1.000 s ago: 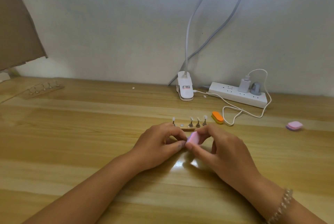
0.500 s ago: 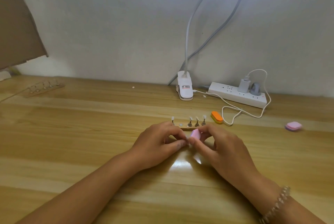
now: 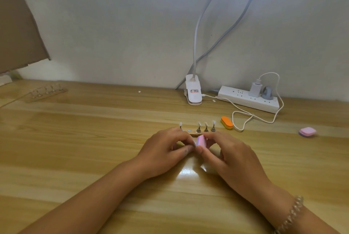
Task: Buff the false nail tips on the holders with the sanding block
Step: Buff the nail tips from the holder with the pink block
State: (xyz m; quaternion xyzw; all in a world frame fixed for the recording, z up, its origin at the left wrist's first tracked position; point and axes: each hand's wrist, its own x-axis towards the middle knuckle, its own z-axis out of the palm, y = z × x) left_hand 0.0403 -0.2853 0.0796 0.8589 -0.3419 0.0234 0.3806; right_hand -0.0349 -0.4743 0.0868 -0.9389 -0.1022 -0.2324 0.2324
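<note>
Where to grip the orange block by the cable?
Pinch the orange block across its two long sides, from above. It lies flat on the desk with nothing on top; the white cable curls close on its right, so avoid a sideways approach there.

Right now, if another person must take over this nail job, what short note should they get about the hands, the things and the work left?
Right hand: pinches the pink sanding block between thumb and fingers.
Left hand: fingertips closed on something small held against the block; what it is cannot be seen.
Nail stand: just behind the hands, four nail tips upright on it, one spot empty.
Spare blocks: orange block and another pink block to the right.
Second stand: far left.
Done: cannot tell which tips are buffed.
Left: probably the four tips on the stand.
</note>
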